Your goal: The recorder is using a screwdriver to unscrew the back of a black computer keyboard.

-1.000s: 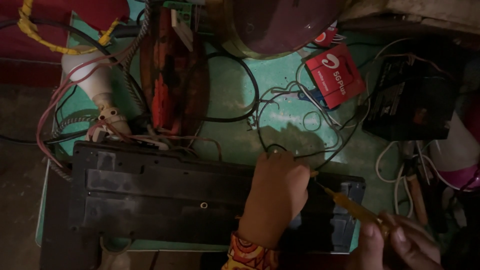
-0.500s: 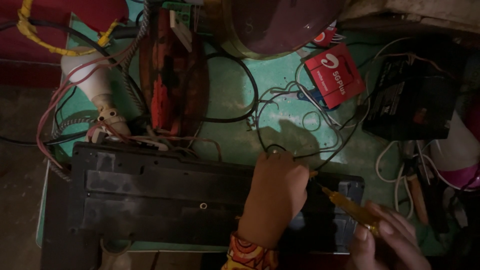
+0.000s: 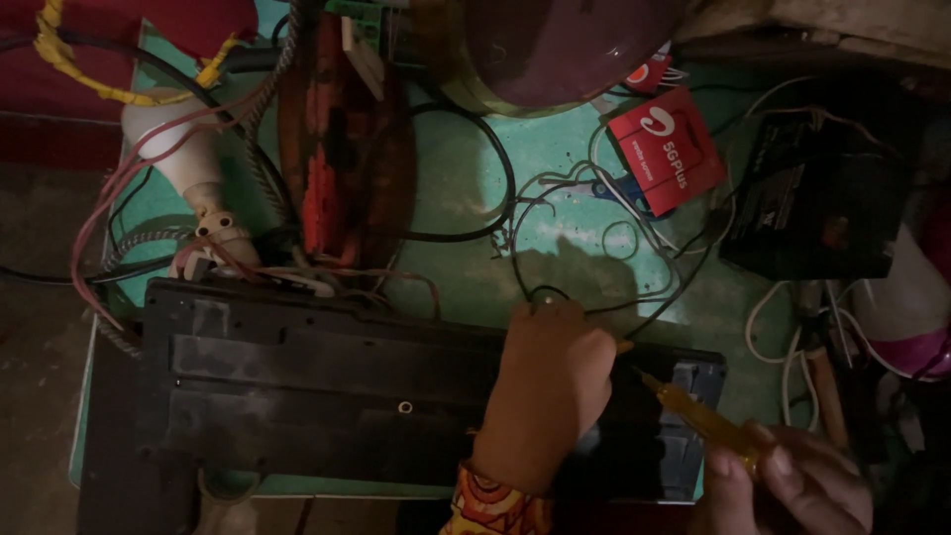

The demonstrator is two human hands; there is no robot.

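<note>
- Clearly, a long black casing (image 3: 327, 396) is laid flat across the near part of the green surface (image 3: 466, 287), its long axis running from left to right.
- The left hand (image 3: 550, 391) is pressed down on the right part of the casing, knuckles up and fingers curled together toward the far edge; a patterned cuff (image 3: 495, 505) is seen at the wrist. Whether anything is pinched under the fingertips cannot be told.
- The right hand (image 3: 792, 485) is closed around the amber handle of a screwdriver (image 3: 698, 421), which is gripped between thumb and fingers at the lower right.
- The screwdriver is slanted up and to the left, so its tip is aimed at the casing's right end, just beside the left hand; the tip itself is too dark to be placed exactly.
- The relation that matters: the casing's right end lies up and to the left of the right hand, near it, and the tool's axis is lined toward that spot, crossing the casing's long axis at an angle. The left hand is already on the casing, so it is the nearer one.
- A loop of thin black wire (image 3: 555, 292) is seen just beyond the left fingertips.
- Farther back, a white bulb (image 3: 183, 163) with red wires is lying at the left, a red card (image 3: 666, 149) near the top right, and a dark box (image 3: 812, 198) at the right edge.
- A small screw hole (image 3: 404, 407) is visible near the middle of the casing, well apart from the tool tip.
</note>
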